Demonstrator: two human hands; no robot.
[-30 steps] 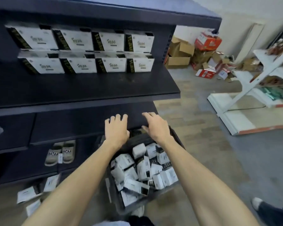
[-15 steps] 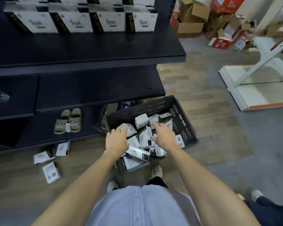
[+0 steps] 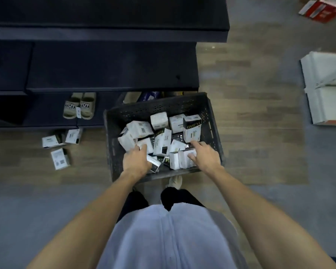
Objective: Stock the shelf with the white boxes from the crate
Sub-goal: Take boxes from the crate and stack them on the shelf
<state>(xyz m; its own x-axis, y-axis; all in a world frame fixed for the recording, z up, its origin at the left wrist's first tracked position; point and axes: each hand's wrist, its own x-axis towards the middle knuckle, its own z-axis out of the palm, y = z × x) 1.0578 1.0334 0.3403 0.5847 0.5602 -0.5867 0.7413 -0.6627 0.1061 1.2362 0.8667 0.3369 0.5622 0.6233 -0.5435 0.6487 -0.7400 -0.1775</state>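
A dark slotted crate [image 3: 163,106] stands on the floor below me, against the foot of the black shelf [image 3: 113,65]. Several white boxes [image 3: 191,129] with black side panels lie jumbled inside it. My left hand [image 3: 137,161] is down in the crate's near left part, fingers curled onto the boxes; the fingertips are hidden, so its hold is unclear. My right hand [image 3: 204,156] hovers over the near right part, fingers apart, thumb touching a white box [image 3: 179,161]. Only bare shelf boards show.
A pair of beige slippers [image 3: 80,105] sits on the bottom shelf board. Three white boxes [image 3: 59,159] lie on the wooden floor left of the crate. A flat white shelving piece [image 3: 326,94] lies at right, a red carton [image 3: 318,8] at top right.
My view has tipped from the stocked upper shelf down to the crate. Both hands have dropped from in front of the shelf into the crate, among the boxes.
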